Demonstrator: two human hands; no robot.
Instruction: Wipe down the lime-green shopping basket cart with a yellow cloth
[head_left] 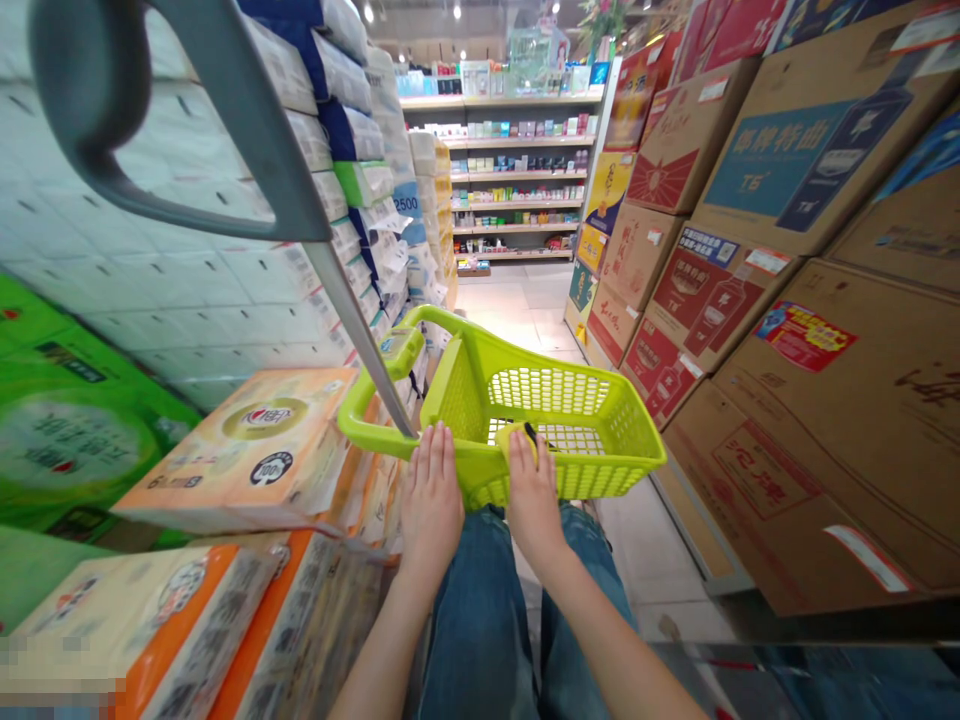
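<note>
My left hand (431,490) lies over the near rim of a lime-green plastic shopping basket (540,392), its fingers curled on the rim. My right hand (534,490) grips the same rim further right, with a small black piece showing just past its fingertips. A long grey pull handle (225,130) rises from the basket's left corner and passes up and to the left. The basket's mesh floor holds nothing that I can see. My jeans-covered legs (480,630) lie directly below both hands.
Stacked tissue packs (240,450) in cream and orange wrap line the left, beside green cartons (67,440). Large cardboard cartons (817,420) form a tall wall on the right. A tiled aisle (517,310) runs ahead to lit store shelves (517,180).
</note>
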